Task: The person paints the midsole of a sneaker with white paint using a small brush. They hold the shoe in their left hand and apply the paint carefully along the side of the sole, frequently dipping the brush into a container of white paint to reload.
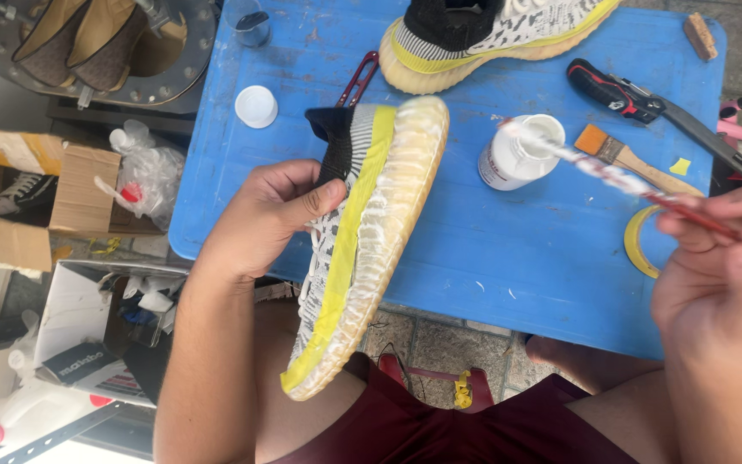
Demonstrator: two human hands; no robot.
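Note:
My left hand grips a grey-and-white knit sneaker by its upper, sole turned up and toward me. Yellow tape runs along its side and the pale sole looks coated with a white paste. My right hand holds a thin red-handled brush. Its white tip is at the mouth of a small white jar that stands open on the blue table. The matching second sneaker lies at the table's far edge.
On the table: a white lid, a flat wooden-handled brush, a roll of yellow tape, a red-and-black utility knife, red-handled scissors. Cardboard boxes, plastic bags and bottles sit at left on the floor.

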